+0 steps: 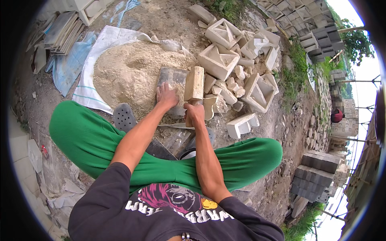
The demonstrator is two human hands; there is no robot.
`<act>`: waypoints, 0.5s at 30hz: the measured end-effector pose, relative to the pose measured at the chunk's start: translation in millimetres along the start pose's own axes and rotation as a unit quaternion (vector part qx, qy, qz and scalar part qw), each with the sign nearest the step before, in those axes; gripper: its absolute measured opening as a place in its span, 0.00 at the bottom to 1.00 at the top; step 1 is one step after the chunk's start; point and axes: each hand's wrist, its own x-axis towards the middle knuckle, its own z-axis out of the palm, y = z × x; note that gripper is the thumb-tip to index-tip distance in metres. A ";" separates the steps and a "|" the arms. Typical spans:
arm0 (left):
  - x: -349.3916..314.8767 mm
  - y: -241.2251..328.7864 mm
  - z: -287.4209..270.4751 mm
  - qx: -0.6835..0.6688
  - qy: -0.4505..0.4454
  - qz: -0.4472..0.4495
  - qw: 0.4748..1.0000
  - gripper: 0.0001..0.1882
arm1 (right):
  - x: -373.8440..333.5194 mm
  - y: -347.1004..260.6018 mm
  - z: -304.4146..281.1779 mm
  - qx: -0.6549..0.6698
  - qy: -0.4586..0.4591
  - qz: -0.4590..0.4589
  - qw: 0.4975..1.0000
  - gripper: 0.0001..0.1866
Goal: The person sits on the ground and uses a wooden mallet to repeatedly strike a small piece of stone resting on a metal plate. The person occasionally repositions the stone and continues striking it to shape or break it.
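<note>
In my right hand (195, 112) is a wooden mallet (194, 85), its blocky, worn head standing just beyond my closed fingers. My left hand (167, 96) rests on a dark flat slab (171, 75), fingers stretched forward and slightly bent, with pale crumbs by the fingertips. Whether a small piece lies under those fingers is hidden. Beyond and left of the slab spreads a heap of pale crushed material (124, 68) on a white woven sack (86, 86). Broken pale chunks (229, 89) lie right of the mallet.
Several pale hollow blocks (219, 60) with diagonal ribs lie to the right, and another block (242, 124) sits nearer. Stacked grey blocks (313, 176) stand far right. Thin boards (60, 34) and a blue sheet (70, 60) are at the left. My grey clogs (124, 116) flank the work spot.
</note>
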 end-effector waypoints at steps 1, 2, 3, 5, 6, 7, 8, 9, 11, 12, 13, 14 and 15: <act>2.1 -5.5 6.0 -0.024 0.023 0.004 0.999 0.32 | -16.3 -20.4 -5.1 0.011 -0.004 -0.009 1.000 0.15; 4.8 -8.9 11.0 -0.048 0.046 0.011 0.998 0.30 | -28.0 -35.5 -9.9 0.023 -0.005 -0.018 1.000 0.17; 8.4 -16.1 16.4 -0.066 0.085 0.022 0.994 0.30 | -37.0 -46.6 -11.6 0.019 0.005 -0.040 0.999 0.17; 17.6 -28.2 32.2 -0.115 0.164 0.036 0.979 0.30 | -44.2 -60.4 -17.2 -0.003 0.020 -0.088 0.996 0.16; 18.1 -32.8 37.0 -0.120 0.208 0.034 0.970 0.28 | -43.8 -58.0 -14.2 -0.019 0.019 -0.095 0.995 0.16; 17.2 -36.4 37.4 -0.130 0.208 0.039 0.969 0.27 | -39.6 -50.6 -8.9 -0.035 0.020 -0.103 0.994 0.16; 15.8 -41.3 37.5 -0.141 0.208 0.042 0.967 0.26 | -35.8 -43.4 -2.0 -0.052 0.019 -0.111 0.992 0.16; 15.0 -45.9 36.1 -0.151 0.210 0.043 0.965 0.25 | -32.8 -32.3 8.1 -0.073 0.016 -0.120 0.990 0.16; 8.1 -37.3 25.7 -0.154 0.192 0.006 0.969 0.23 | -21.7 5.4 25.5 -0.112 0.025 -0.137 0.984 0.16; 5.0 -18.7 13.1 -0.154 0.183 0.009 0.971 0.22 | 5.5 39.0 25.9 -0.177 0.039 -0.091 0.979 0.15; 2.6 -26.1 12.0 -0.157 0.188 -0.005 0.969 0.21 | 4.4 30.6 28.4 -0.155 0.004 -0.047 0.987 0.15; 0.4 -32.3 10.6 -0.161 0.193 -0.017 0.968 0.20 | 4.9 22.0 25.3 -0.133 -0.029 -0.002 0.991 0.14; -0.4 -37.3 10.0 -0.167 0.198 -0.029 0.965 0.20 | -0.5 8.0 18.3 -0.113 -0.061 0.044 0.991 0.14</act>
